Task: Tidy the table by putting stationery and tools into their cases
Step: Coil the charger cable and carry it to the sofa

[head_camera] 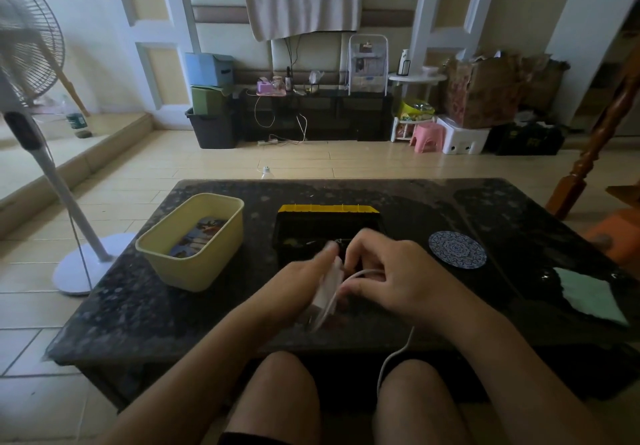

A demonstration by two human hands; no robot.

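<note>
the person sits at the near edge of a dark speckled stone desk (166,316), knees showing below it. both hands meet just in front of the near wall of a black case (311,228), which stands open in the middle of the desk with its yellow lid (327,208) tipped up along the far side. the inside of the case is too dark to make out.

the left hand (294,283) holds a white block (329,285), flat and oblong, smeared by motion so that its details are lost. the fingers lie along its upper side and the thumb is hidden. the block tilts, its upper end toward the case and its lower end toward the near edge.

the right hand (391,271) has its fingers curled and pinches a thin white cable (394,354) right beside the block. the cable makes a small loop under the fingers, then runs over the near edge of the desk and hangs down between the knees. whether it joins the block cannot be told.

toward the left edge stands a pale yellow tub (194,269), open at the top, with colourful cards (199,236) lying flat on its bottom. right of the case lies a round coaster (457,248) with a blue and white pattern, apart from the case. near the right edge lies a pale green cloth (588,297), flat and ragged in outline.
</note>
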